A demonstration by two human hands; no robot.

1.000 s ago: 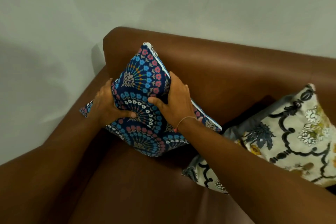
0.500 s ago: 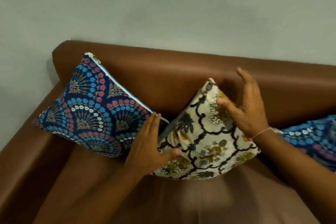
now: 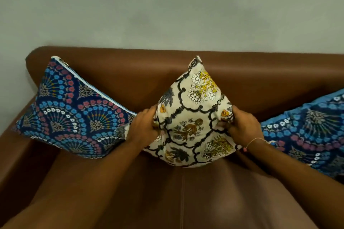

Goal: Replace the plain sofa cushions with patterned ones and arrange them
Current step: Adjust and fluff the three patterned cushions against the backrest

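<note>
Cushion, cream floral [image 3: 193,117], stands corner-up between both hands: left hand [image 3: 144,126] and right hand [image 3: 240,126] pinch its side corners; probably touching sofa [image 3: 130,72] backrest.

Home living room — leather sofa [image 3: 130,72], cushions [image 3: 74,113]
</note>
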